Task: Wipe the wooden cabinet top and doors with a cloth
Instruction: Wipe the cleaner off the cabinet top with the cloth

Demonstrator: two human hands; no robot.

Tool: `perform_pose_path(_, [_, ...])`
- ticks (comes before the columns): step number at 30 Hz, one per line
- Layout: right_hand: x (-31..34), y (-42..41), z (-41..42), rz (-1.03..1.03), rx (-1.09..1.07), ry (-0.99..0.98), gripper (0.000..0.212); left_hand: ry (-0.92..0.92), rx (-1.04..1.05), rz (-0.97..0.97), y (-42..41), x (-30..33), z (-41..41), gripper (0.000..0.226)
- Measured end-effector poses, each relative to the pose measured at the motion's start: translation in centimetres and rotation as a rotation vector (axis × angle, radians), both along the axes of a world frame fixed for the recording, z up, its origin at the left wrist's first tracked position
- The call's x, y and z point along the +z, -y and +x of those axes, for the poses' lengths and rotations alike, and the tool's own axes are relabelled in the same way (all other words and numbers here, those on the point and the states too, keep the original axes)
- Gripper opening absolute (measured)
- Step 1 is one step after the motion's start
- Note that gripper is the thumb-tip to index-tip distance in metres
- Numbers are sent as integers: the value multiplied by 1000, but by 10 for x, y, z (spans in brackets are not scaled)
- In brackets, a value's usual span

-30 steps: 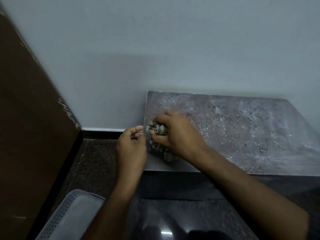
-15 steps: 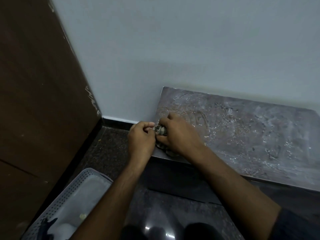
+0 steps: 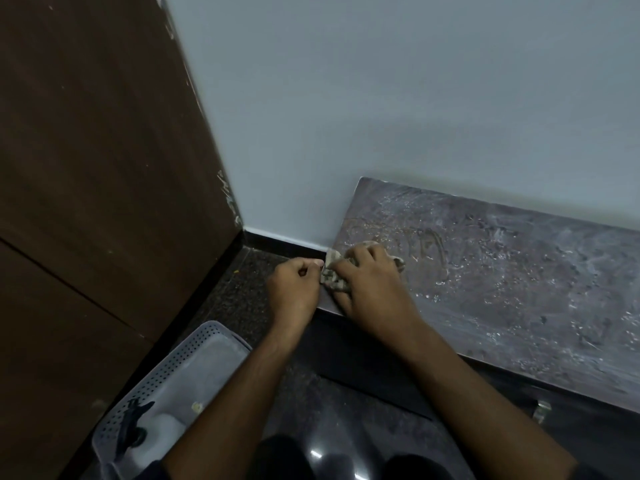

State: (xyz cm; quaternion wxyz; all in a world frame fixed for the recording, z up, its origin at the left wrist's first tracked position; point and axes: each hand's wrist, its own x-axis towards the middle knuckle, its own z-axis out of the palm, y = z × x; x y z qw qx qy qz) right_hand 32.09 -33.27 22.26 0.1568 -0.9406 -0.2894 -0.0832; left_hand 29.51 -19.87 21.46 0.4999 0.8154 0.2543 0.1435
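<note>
A low wooden cabinet stands against the pale wall, and its top (image 3: 502, 285) is streaked with wet, soapy smears. A small mottled grey-green cloth (image 3: 331, 275) lies bunched at the top's front left corner. My right hand (image 3: 370, 289) rests over the cloth and grips it, hiding most of it. My left hand (image 3: 296, 289) is just off the cabinet's left edge, fingers curled, pinching the cloth's left end. The cabinet's dark front (image 3: 381, 368) shows below the top, with a small metal handle (image 3: 541, 410) at the right.
A tall dark brown wooden panel (image 3: 86, 202) fills the left side. A perforated grey plastic basket (image 3: 180, 368) with items inside sits on the dark speckled floor (image 3: 249, 292) at lower left. My knees show at the bottom edge.
The view has swung left and down, so the cabinet now sits further right. My left hand has closed onto the cloth's end beside my right hand, and more cloth shows between them.
</note>
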Motion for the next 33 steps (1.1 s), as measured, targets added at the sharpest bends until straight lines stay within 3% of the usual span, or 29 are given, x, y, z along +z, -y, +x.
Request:
perform_pose_path(5, [7, -19, 7, -1, 1, 5, 33, 8, 62, 15, 0, 8, 0, 22])
perform_pose_path(9, [1, -4, -15, -9, 125, 7, 35, 42, 72, 17, -2, 8, -6, 19])
perform_pose_path(15, [8, -18, 7, 19, -22, -11, 30, 35, 77, 2, -4, 10, -5, 21])
perform_pose_path(20, [3, -8, -19, -20, 132, -27, 36, -6, 46, -1, -4, 15, -3, 19])
perform_pose_path(26, [6, -13, 9, 25, -3, -56, 29, 20, 66, -20, -4, 5, 4, 17])
perform_pose_path(33, [9, -6, -14, 82, 82, -139, 51, 80, 63, -126, -2, 1, 21, 14])
